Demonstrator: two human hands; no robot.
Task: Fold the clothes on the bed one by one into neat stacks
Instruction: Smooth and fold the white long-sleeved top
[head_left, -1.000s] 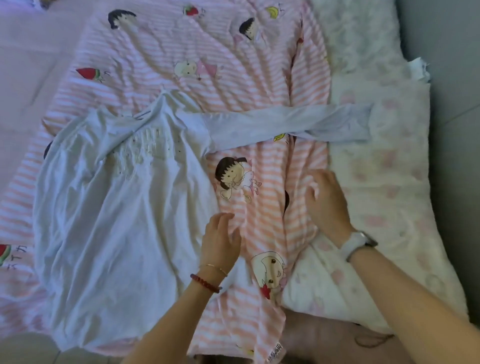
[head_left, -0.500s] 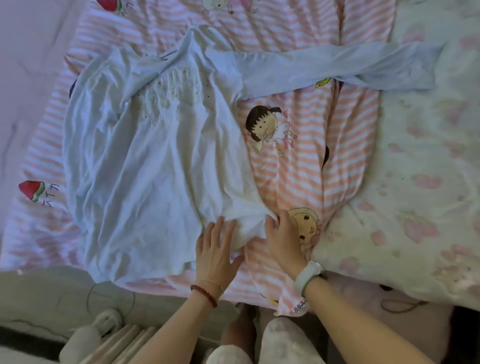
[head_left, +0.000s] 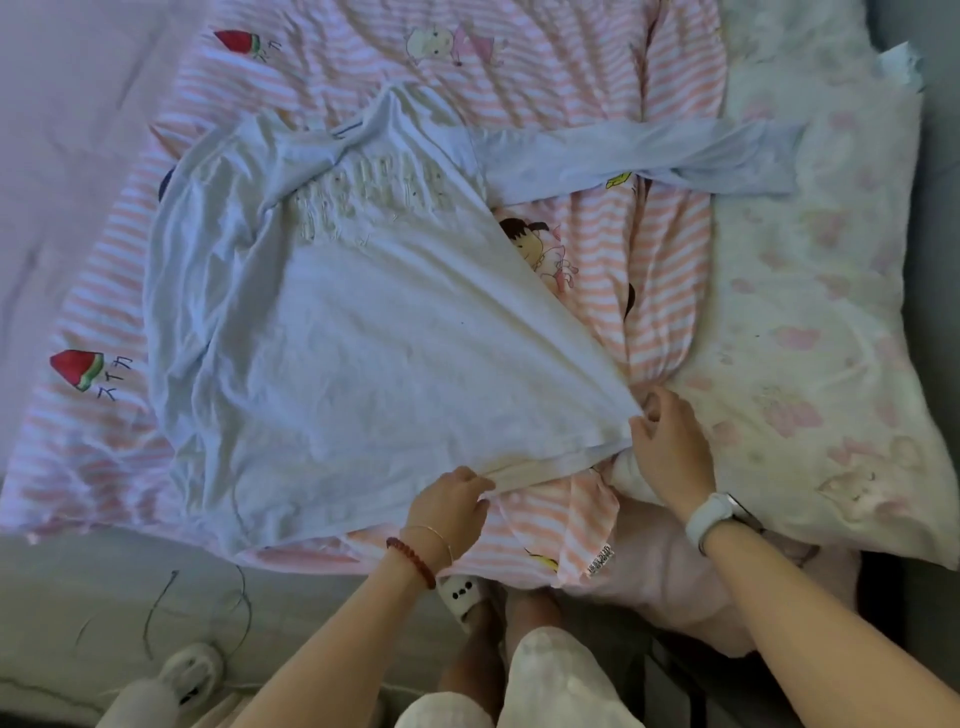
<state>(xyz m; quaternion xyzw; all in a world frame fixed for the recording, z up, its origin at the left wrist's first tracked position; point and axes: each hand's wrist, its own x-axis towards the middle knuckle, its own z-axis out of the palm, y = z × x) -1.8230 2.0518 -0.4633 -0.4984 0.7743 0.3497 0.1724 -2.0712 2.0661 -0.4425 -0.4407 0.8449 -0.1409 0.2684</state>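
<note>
Both hands pinch my white shirt's (head_left: 363, 332) hem: left hand (head_left: 449, 506) lower center, right hand (head_left: 670, 447) at its corner. One sleeve (head_left: 639, 158) stretches toward the upper right over the striped blanket (head_left: 571, 67).

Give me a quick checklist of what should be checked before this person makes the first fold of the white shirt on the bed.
1. Left hand grips the hem of the white shirt: ok.
2. Right hand grips the hem's corner: ok.
3. Hem pulled taut between the hands: ok.
4. Shirt body lies flat: not ok, its left side is wrinkled and bunched.
5. Long sleeve tucked in: not ok, it stretches out to the right, over the striped sheet.
6. Other sleeve laid out: cannot tell, it seems folded under near the collar.
</note>
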